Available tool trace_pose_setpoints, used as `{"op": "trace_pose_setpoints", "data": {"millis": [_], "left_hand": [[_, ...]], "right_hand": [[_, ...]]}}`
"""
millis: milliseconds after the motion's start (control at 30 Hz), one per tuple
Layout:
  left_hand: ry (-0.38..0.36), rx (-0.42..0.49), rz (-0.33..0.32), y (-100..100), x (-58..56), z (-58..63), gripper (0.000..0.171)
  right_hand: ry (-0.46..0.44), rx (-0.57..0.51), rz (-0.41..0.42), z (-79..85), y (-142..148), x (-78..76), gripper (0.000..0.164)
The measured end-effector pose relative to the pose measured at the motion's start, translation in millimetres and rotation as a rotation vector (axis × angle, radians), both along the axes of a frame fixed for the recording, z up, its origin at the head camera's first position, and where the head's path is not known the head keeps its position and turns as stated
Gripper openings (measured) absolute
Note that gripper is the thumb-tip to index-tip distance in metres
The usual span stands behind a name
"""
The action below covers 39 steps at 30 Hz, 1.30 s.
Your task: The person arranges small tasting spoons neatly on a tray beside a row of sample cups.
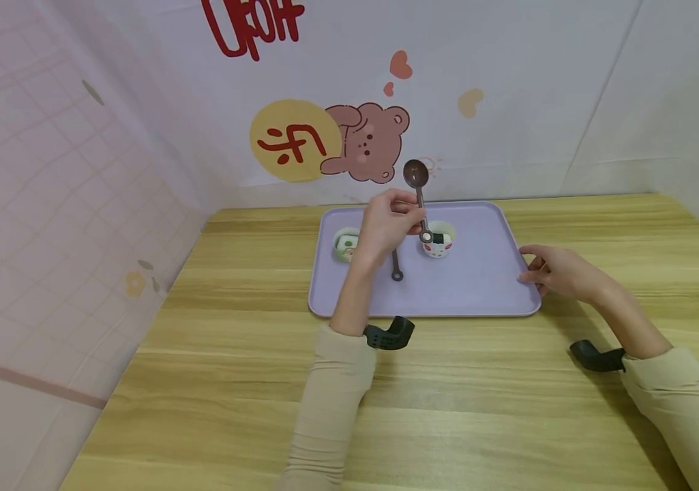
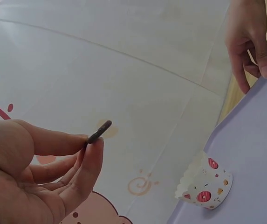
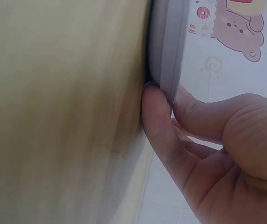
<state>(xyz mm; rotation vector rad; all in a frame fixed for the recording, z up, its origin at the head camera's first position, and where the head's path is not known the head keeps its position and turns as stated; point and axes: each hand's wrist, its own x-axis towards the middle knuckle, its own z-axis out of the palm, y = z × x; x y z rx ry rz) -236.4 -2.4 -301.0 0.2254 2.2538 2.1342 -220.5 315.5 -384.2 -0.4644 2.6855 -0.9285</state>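
My left hand is raised over the tray and pinches the handle of a brown measuring spoon, its round bowl at the top. In the left wrist view only the dark handle shows between thumb and fingers. At the right edge of the lilac tray, my right hand grips the rim, thumb above and a finger below, as the right wrist view shows. A second brown spoon lies on the tray, partly hidden behind my left hand.
A patterned paper cup holding a white-and-dark piece stands on the tray, right of the left hand. To the left is a greenish cup with a white-and-green piece. The wooden table meets a printed wall cloth behind.
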Motion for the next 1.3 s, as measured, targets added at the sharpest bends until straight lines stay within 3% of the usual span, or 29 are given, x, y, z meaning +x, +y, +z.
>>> {"op": "trace_pose_setpoints", "data": {"millis": [867,1300], "left_hand": [[0.002,0.160,0.017,40,-4.5,-23.1,0.020],[0.031,0.160,0.090,56,-6.1,-35.7,0.018]], "right_hand": [[0.007,0.002,0.016,-1.3,0,0.8,0.056],[0.003,0.002,0.008,-1.4,0,0.9,0.055]]}}
